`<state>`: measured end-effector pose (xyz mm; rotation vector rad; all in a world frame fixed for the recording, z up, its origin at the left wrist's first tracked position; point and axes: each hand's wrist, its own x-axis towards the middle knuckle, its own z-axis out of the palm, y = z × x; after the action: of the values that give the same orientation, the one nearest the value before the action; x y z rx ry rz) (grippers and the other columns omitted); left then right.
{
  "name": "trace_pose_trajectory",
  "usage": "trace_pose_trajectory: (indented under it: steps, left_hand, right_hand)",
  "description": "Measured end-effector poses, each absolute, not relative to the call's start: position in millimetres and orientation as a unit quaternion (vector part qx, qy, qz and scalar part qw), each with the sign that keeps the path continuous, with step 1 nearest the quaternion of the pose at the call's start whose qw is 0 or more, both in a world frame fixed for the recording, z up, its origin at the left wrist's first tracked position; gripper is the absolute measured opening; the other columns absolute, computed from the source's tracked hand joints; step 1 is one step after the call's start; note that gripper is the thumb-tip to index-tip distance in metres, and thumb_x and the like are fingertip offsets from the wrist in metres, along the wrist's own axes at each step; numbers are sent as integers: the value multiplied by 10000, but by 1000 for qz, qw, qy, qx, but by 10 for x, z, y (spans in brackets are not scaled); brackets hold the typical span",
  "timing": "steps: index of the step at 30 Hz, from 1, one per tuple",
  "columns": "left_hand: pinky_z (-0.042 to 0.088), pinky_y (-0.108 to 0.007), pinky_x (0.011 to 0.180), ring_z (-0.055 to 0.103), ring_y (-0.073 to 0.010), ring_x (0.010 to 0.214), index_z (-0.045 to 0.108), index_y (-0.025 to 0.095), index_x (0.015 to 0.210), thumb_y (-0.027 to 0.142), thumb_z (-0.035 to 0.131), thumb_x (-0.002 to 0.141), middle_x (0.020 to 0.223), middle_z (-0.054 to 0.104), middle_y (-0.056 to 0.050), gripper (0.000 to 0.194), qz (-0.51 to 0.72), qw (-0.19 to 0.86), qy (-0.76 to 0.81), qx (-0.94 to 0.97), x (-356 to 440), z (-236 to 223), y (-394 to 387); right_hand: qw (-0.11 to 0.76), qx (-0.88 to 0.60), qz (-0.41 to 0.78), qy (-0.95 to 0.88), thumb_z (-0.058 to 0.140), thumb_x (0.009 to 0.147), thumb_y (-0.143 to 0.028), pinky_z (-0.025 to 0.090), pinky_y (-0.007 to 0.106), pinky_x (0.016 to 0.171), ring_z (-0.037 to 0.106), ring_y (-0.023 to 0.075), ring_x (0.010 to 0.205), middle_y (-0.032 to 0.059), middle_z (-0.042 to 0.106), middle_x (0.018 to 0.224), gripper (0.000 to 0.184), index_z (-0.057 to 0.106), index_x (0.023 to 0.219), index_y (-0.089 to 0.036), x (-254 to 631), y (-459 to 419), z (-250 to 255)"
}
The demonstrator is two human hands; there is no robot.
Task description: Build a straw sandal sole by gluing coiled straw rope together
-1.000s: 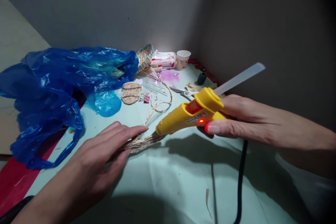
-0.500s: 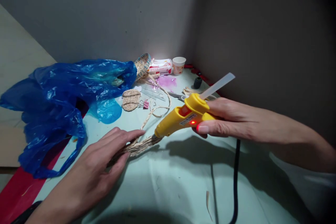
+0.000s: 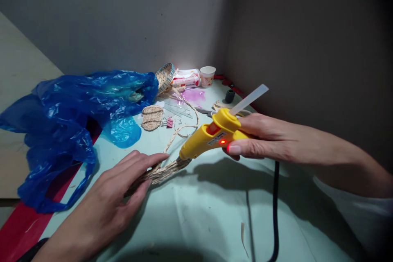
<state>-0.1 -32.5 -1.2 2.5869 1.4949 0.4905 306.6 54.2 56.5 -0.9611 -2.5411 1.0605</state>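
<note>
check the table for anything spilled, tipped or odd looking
A pinkish-purple patch marks the pale table cover in front of the red-and-white packet; it resembles a stain, wet or dry I can't tell. The woven basket sits tilted beside the blue bag.

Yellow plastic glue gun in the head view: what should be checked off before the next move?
1. Glue gun held by the right hand: ok, thumb along its side.
2. Round red indicator light lit: ok.
3. Translucent white glue stick loaded: ok, it sticks out of the rear.
4. Tan braided-straw piece steadied by the left hand: ok, between thumb and fingers.
5. Left fingers well clear of the dark nozzle: not ok, I'd say; the index fingertip is close.
6. Glue coming out: cannot tell, too small to see.
</note>
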Motion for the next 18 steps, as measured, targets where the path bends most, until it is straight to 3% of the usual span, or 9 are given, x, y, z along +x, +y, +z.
trace_pose_trajectory:
  steps: [11, 18]
  left_hand:
    - [528, -228, 863, 703, -158, 1011, 475, 339, 1367, 231, 512, 965, 1207, 726, -9, 418, 167, 62, 486, 856, 6, 14, -319]
    - [510, -263, 930, 683, -177, 1076, 474, 373, 1377, 287, 528, 968, 1250, 713, 6, 422, 169, 59, 507, 843, -39, -41, -333]
  right_hand:
    - [122, -318, 360, -869, 529, 987, -486, 426, 264, 669, 564, 153, 736, -12, 603, 781, 336, 635, 830, -209, 3077, 540, 548]
    - [126, -317, 364, -867, 505, 1015, -468, 419, 287, 737, 542, 174, 839, -1, 589, 857, 303, 655, 987, -206, 3119, 530, 542]
